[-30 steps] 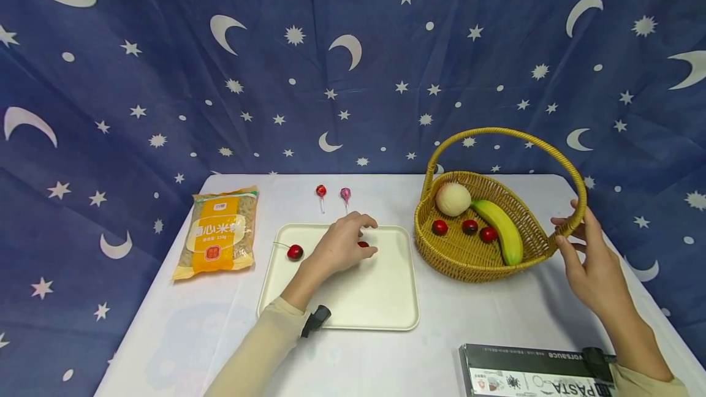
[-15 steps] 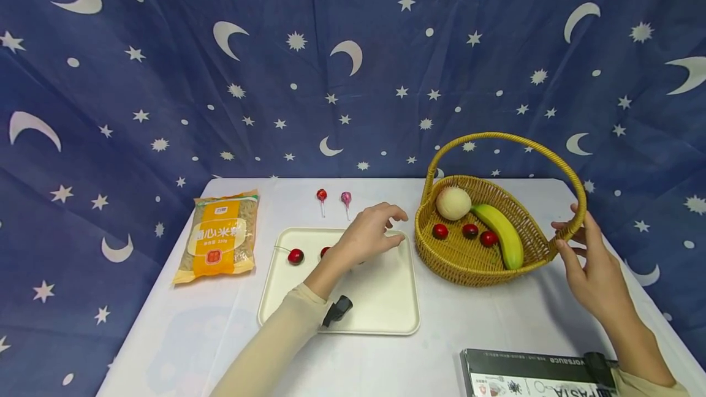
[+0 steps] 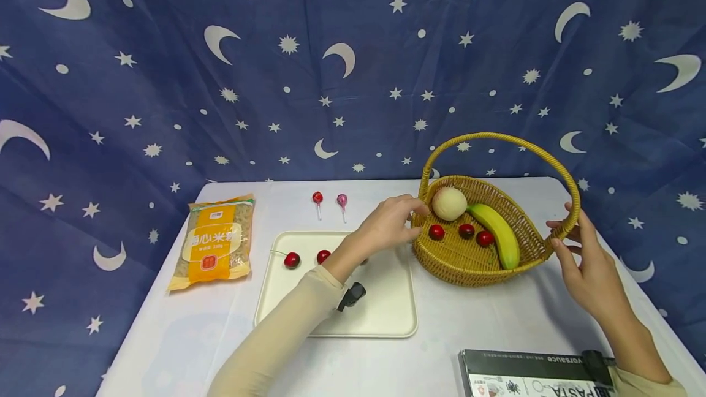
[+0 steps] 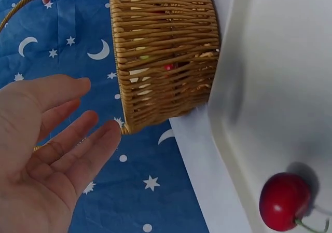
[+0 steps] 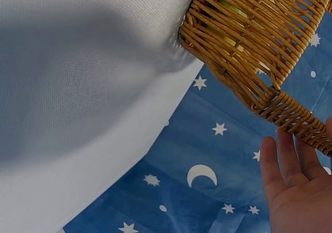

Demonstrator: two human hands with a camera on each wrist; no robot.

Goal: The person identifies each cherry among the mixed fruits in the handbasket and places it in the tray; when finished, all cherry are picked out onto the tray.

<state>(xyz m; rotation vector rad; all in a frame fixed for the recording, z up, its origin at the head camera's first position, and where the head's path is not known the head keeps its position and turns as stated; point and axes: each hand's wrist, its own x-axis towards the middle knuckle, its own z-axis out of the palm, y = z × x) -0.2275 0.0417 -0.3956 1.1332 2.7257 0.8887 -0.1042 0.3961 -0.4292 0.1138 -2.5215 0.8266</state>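
My left hand [image 3: 388, 225] reaches to the left side of a wicker basket [image 3: 469, 274], fingers loosely bent. In the left wrist view the left hand [image 4: 57, 145] has a fingertip by the basket rim [image 4: 123, 87] and nothing in its grasp; whether it touches cannot be told. My right hand [image 3: 590, 265] holds the lower right of the basket handle [image 3: 573, 201] between thumb and fingers. Inside the basket lie a peach [image 3: 449, 204], a banana [image 3: 499, 238] and three cherries [image 3: 466, 231]. Below my left forearm is a cream tray [image 3: 386, 317] with cherries [image 3: 292, 260], one partly hidden.
A bag of rice pasta [image 3: 212, 244] lies at the left. Two lollipops, one red [image 3: 317, 198] and one pink [image 3: 342, 201], lie behind the tray. A black pasta box [image 3: 518, 360] is at the front right, partly under the right wrist. A starry blue cloth [image 3: 276, 78] hangs behind.
My left hand has moved right from over the tray to the basket's left side, uncovering a cherry on the tray. The right hand stays at the handle.
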